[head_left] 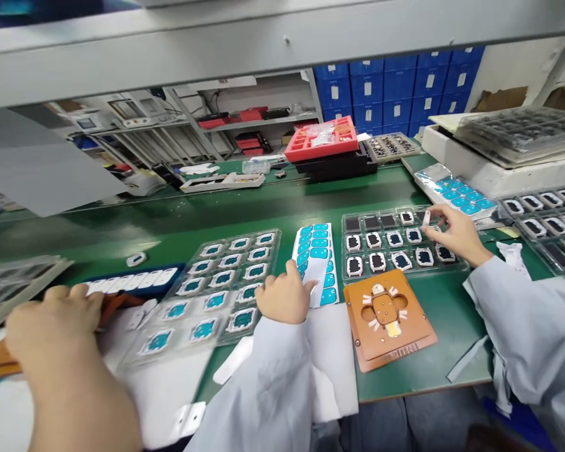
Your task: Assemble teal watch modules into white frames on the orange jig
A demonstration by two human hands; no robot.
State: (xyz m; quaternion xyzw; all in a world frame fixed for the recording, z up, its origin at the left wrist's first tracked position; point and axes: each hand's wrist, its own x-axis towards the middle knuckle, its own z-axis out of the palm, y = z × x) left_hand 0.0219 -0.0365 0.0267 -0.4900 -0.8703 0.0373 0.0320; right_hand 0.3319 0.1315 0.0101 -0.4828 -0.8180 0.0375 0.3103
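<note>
Green across the table (456, 314), with blue bins (367, 94) stacked behind and, toward the far edge, a red tray (317, 150) resting on black ones (339, 166). Pinching a small white part (426, 218) with the right hand (456, 235), grip closed narrowly on it, at the far right of a clear tray (363, 252) of white frames (377, 260); cannot tell about contact with the tray. Curling the left hand (283, 295) at the left edge of a sheet of blue stickers (320, 243), near a pale strip (316, 275); cannot tell how tight a grip, or any hold on sheet or strip. Just nearer than the clear tray, an orange fixture (419, 320). Farther left, another tray (239, 276) of frames and another person's bare forearm (82, 389).
</note>
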